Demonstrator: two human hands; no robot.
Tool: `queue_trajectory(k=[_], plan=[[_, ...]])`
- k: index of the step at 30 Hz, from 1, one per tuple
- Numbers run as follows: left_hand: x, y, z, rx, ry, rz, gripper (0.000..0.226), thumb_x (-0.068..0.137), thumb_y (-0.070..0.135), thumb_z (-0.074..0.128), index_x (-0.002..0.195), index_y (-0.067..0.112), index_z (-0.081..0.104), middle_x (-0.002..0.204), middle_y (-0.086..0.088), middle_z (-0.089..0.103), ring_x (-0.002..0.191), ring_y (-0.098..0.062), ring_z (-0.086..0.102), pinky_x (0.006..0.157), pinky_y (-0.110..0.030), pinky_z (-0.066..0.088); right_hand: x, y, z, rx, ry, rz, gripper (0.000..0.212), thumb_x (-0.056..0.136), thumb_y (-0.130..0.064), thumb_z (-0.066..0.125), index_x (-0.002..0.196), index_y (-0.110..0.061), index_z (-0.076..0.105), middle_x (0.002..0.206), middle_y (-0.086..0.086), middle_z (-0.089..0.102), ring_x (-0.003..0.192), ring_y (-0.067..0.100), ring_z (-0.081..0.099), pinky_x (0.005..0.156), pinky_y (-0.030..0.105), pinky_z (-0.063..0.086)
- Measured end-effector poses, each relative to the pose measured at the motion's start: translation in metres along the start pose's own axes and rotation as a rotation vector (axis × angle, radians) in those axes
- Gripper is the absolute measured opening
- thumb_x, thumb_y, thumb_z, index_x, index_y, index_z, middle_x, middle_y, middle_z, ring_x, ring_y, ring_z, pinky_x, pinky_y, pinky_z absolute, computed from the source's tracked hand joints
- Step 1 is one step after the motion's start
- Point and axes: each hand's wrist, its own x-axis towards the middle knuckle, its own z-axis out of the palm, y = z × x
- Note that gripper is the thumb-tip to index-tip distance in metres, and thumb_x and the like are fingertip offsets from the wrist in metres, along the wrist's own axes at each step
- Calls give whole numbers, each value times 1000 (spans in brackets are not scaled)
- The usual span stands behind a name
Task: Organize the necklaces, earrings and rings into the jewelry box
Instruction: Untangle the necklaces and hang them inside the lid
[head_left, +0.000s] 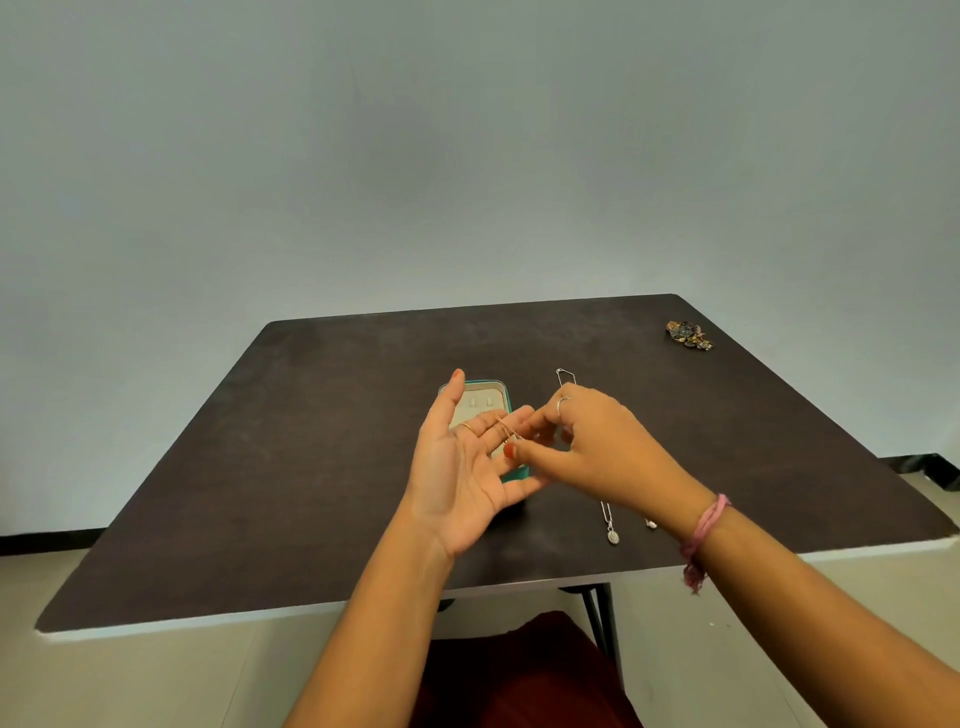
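Observation:
A small teal jewelry box (497, 387) with a cream lining stands open in the middle of the dark table (311, 467), partly hidden behind my hands. My left hand (462, 467) is held palm up above the box, fingers straight, with a thin gold chain (503, 427) lying across its fingers. My right hand (592, 441) pinches that chain at my left fingertips. A silver necklace with an oval pendant (613, 535) lies on the table just right of the box, running under my right hand.
A bunch of dark, multicoloured jewelry (688, 334) lies near the table's far right corner. A small silver piece (651, 523) sits by my right wrist. The near table edge runs just below my forearms, and a plain wall stands behind.

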Motion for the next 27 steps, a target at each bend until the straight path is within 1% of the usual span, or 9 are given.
queue_trajectory(k=[3,5,7,10,13,16,20,22,27], plan=[[3,-1,0,61,17,4,94,75,64,54,147,9,30,138,-7,53,111,-26,64,83,-50,55,1,-5,7,-35,-16,66,30,83,-52,61,94,-28,74,82,-8,51,84,11,54,78,33,45],[4,-2,0,90,23,9,93,74,63,56,146,8,32,137,-7,55,111,-26,64,83,-48,56,1,-8,10,71,-29,59,19,85,-41,64,92,-27,74,74,-10,49,74,6,52,69,24,43],[4,-2,2,122,29,14,87,74,58,58,140,5,39,132,-11,59,109,-26,65,81,-44,57,2,-8,11,220,-46,68,9,84,-27,66,87,-27,75,71,-9,59,69,4,56,65,18,45],[5,-2,1,245,71,54,61,83,45,58,126,2,51,124,-15,63,102,-23,68,75,-34,59,4,-4,11,569,-91,196,11,83,-15,67,79,-19,76,78,3,73,71,7,64,76,29,56],[7,3,-2,488,106,93,33,97,28,49,118,3,58,112,-15,67,97,-18,69,68,-26,59,6,-1,6,853,-141,402,9,84,-18,68,83,-12,74,74,0,69,56,0,51,53,16,40],[6,11,-1,804,122,116,30,99,26,45,108,5,66,99,-9,73,91,-12,70,54,-17,51,7,2,2,1046,-182,577,10,81,-24,70,81,-14,72,66,-8,65,54,1,49,54,18,31],[4,22,-3,1143,45,196,30,98,27,47,93,8,70,85,1,74,79,-4,68,57,-14,48,7,2,-2,1167,-212,676,8,79,-25,71,83,-18,71,65,-9,65,53,1,48,51,17,32],[4,23,-6,1129,12,220,23,97,23,50,87,10,66,78,5,70,72,-3,66,58,-15,47,8,1,-3,1208,-239,698,11,75,-27,73,82,-19,71,63,-10,64,51,0,46,48,16,32],[7,15,-9,732,-60,217,18,94,19,53,79,13,60,65,4,60,60,-6,49,57,-17,37,8,-2,-5,1365,-290,719,10,66,-30,75,66,-20,72,65,-9,62,49,0,44,42,13,31]])
